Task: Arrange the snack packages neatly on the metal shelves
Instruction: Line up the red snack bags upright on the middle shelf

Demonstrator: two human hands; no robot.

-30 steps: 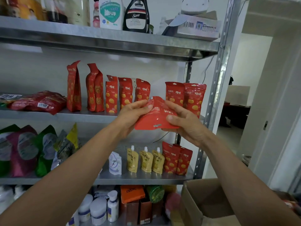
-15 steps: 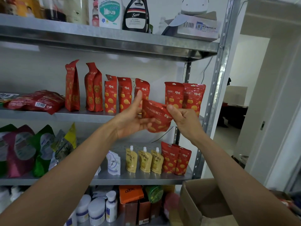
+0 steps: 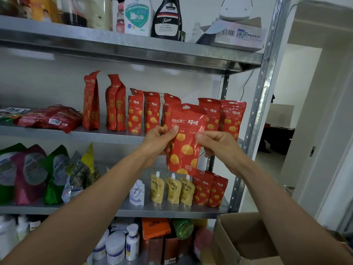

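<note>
Both hands pinch 1 red pouch [image 3: 186,139] upright before the middle shelf's [image 3: 107,135] right end: left hand [image 3: 161,140] and right hand [image 3: 214,143] at its side edges. Looks light, crinkly, slippery; gripping the edges seems best.

"Sam" and "KITCHEN OIL CLEANING" on black bottle [image 3: 166,20], "油污净" on white bottle [image 3: 137,16], "熟制板栗仁" in white on held red pouch [image 3: 184,144], barcode and QR code on top-shelf box [image 3: 239,33], digits illegible, black characters on yellow pouches [image 3: 172,190] too small to read.
</note>
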